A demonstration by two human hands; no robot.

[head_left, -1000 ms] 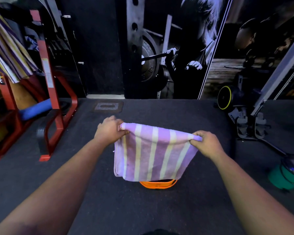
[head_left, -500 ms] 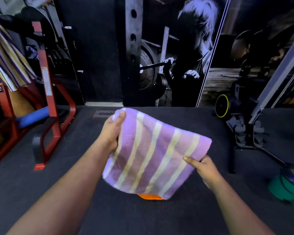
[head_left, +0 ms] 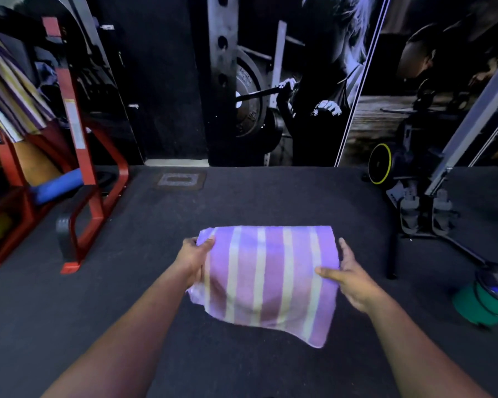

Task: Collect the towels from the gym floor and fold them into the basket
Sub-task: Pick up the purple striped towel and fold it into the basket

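A folded purple towel (head_left: pixel 268 280) with pale yellow stripes is held flat in the air above the dark gym floor (head_left: pixel 156 282). My left hand (head_left: pixel 194 257) grips its left edge, thumb on top. My right hand (head_left: pixel 350 278) holds the right edge, thumb resting on the cloth. The towel's near right corner hangs down. The orange basket is hidden beneath the towel.
A red steel rack (head_left: pixel 81 173) with a blue roll (head_left: pixel 58 185) stands at the left, a striped towel (head_left: pixel 9 87) draped above it. A machine base with a yellow-rimmed wheel (head_left: pixel 380 163) is at the right. A green weight (head_left: pixel 483 303) lies on the floor near right.
The towel went from hanging by its top edge to lying folded and flat between both hands, lower and nearer to me. It now hides the orange basket.
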